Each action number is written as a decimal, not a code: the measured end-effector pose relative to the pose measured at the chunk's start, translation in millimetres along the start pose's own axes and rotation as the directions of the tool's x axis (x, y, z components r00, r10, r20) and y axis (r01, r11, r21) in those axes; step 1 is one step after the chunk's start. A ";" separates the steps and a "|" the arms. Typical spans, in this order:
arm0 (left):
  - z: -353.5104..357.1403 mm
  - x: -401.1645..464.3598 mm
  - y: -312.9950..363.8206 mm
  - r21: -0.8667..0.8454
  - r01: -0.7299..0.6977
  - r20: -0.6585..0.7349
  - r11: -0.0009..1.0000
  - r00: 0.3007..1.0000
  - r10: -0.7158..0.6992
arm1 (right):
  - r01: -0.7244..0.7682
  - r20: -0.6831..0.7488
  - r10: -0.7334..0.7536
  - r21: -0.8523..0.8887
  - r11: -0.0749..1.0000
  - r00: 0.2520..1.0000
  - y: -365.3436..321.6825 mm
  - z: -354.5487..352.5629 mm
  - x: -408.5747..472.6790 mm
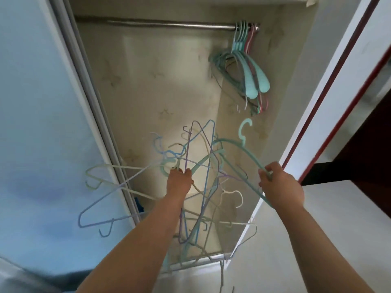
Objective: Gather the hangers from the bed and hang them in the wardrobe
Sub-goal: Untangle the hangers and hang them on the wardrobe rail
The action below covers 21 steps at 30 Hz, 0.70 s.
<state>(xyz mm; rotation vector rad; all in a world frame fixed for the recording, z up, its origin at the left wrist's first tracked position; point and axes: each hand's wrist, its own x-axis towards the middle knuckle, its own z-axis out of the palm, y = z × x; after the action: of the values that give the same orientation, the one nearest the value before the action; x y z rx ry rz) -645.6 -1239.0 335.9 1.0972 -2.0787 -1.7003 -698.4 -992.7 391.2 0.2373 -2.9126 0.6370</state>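
Nearest to me are my two bare forearms, reaching up and forward into the open wardrobe (264,115); my left hand (179,182) has its grip curled tight around a tangled bundle of hangers (198,187), thin wire-like ones in pale blue, lilac, white and cream, too knotted together for me to count, though I make out well over six; their triangular frames and small hooks splay out in every direction, some hanging down past my wrist towards the wardrobe's lower rail, two poking out left across the blue sliding door (42,123); my right hand (280,188) has its grip closed on one arm of a single teal hanger (237,149), a thicker, smooth, moulded plastic piece with a broad curved shoulder and an open hook standing upright above it; its other arm runs into the bundle, touching it.

Further in, the wardrobe's back wall is cream, papered with a faint star pattern; at the top runs one round metal rail (169,25), shiny and bare along most of its length; at its right end hangs a tight cluster of hung hangers (245,66), at least four teal plastic ones with wide paddle-shaped ends and one or two pink ones behind, plus thinner ones I cannot count; to the right stands a white door frame (347,81) edged with a dark red strip.
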 end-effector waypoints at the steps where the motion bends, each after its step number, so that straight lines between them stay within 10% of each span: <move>1: -1.8 9.9 8.3 -0.018 -0.015 -0.018 1.000 1.000 0.015 | -0.016 -0.026 0.016 -0.008 1.000 1.000 -9.2 0.7 8.1; 8: 7.7 47.6 37.7 -0.125 -0.115 -0.156 0.986 0.983 0.094 | -0.166 -0.138 0.167 0.023 0.986 0.976 -34.7 4.2 40.9; 21: 3.0 71.8 58.3 -0.202 -0.097 -0.307 0.975 0.951 0.031 | 0.240 -0.271 -0.243 -0.046 0.970 0.931 -86.4 -31.2 107.5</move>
<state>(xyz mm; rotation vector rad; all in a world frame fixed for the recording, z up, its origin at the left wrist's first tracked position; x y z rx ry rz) -720.0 -1282.7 369.4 1.1267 -1.6828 -1.5688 -783.7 -1070.0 473.1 0.4588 -2.5661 0.5618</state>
